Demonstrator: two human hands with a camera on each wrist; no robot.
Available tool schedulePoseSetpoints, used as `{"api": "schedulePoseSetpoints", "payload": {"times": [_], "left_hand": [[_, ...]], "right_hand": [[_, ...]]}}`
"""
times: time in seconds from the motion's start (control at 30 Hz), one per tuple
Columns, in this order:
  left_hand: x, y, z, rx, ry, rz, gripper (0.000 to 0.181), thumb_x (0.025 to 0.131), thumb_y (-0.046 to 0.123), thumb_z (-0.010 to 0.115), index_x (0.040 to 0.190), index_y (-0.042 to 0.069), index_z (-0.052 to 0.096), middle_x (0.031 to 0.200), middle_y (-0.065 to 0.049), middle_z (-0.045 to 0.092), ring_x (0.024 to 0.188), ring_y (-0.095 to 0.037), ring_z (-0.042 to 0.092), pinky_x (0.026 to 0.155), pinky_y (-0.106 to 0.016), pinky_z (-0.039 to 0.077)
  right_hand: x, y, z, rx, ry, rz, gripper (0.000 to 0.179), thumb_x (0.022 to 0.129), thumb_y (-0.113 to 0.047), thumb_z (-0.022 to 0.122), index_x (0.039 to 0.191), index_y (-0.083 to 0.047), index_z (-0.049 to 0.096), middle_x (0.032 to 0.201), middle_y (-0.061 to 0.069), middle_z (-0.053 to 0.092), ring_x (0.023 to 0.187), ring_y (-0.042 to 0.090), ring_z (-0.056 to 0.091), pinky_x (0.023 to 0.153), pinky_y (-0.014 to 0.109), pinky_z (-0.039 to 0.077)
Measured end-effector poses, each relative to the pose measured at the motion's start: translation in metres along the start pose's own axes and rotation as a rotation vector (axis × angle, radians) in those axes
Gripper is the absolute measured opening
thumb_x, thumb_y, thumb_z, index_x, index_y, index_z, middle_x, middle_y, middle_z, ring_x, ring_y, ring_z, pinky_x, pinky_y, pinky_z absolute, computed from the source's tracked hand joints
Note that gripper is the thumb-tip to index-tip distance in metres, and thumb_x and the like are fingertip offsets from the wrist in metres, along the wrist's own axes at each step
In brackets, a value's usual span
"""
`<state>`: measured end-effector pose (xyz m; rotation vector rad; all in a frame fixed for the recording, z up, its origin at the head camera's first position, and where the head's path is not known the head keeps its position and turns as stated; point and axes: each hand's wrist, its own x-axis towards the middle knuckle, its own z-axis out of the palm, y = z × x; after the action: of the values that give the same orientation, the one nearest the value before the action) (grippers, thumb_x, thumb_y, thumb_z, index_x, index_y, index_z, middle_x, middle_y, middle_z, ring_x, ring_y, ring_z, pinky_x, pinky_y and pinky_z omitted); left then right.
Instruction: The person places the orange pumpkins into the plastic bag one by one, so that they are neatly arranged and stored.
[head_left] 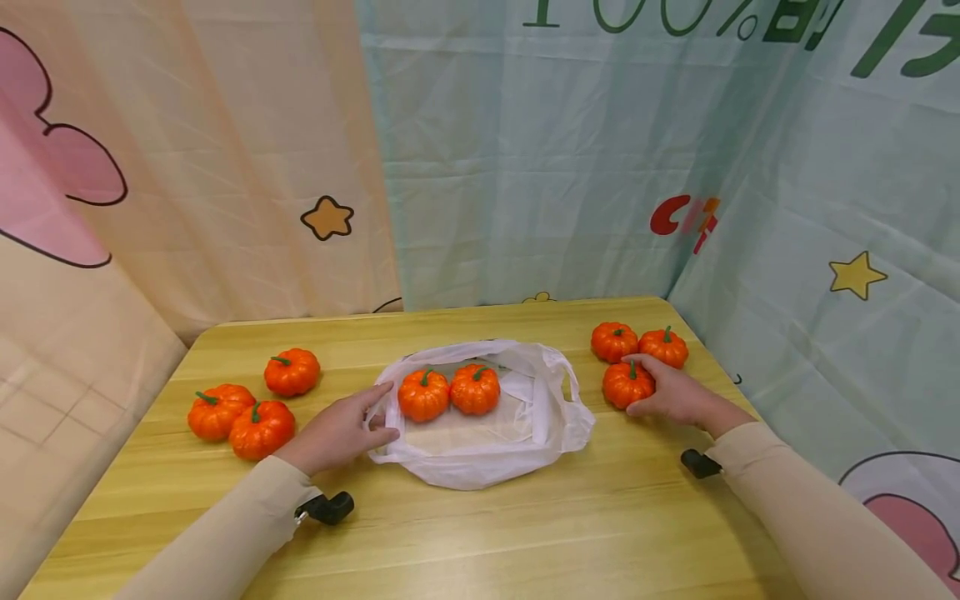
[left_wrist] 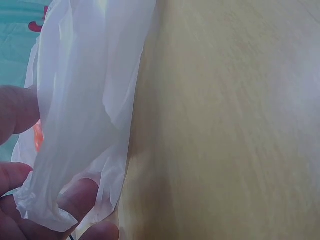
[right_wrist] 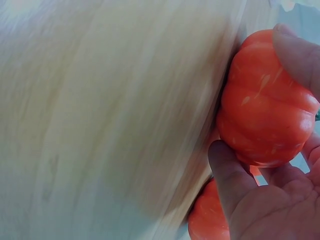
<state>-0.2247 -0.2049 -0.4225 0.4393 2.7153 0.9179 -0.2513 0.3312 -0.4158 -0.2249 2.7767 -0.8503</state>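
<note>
A white plastic bag (head_left: 480, 471) lies with its mouth spread wide, and two small orange pumpkins (head_left: 424, 395) sit inside at its left. My left hand (head_left: 341, 429) holds the bag's left side; the left wrist view shows fingers on both sides of the thin plastic (left_wrist: 80, 100). On the right, my right hand (head_left: 678, 393) grips a small orange pumpkin (head_left: 626, 385) with a green stem. Thumb and fingers lie around this pumpkin (right_wrist: 265, 105) in the right wrist view, and it appears to be on or close to the table.
Two more pumpkins (head_left: 614, 342) stand just behind the gripped one. At the left of the wooden table (head_left: 525, 542) are three others (head_left: 292, 372). Printed cloth curtains (head_left: 525, 167) hang behind the table and along both sides.
</note>
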Motion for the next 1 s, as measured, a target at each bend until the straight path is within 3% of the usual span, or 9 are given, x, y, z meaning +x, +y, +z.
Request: {"api": "schedulePoseSetpoints", "payload": {"times": [1.0], "left_hand": [[0.0,-0.0008,0.002,0.027,0.013,0.017,0.089,0.093,0.041,0.08,0.165,0.013,0.037,0.084,-0.001,0.052,0.064,-0.015,0.048,0.059,-0.026,0.041]], "right_hand": [[-0.0012,0.0006,0.0022,-0.005,0.011,0.01,0.093,0.086,-0.034,0.088,0.158,-0.007,0.037,0.155,0.034,0.043,0.135,0.051,0.047,0.114,0.072,0.036]]}}
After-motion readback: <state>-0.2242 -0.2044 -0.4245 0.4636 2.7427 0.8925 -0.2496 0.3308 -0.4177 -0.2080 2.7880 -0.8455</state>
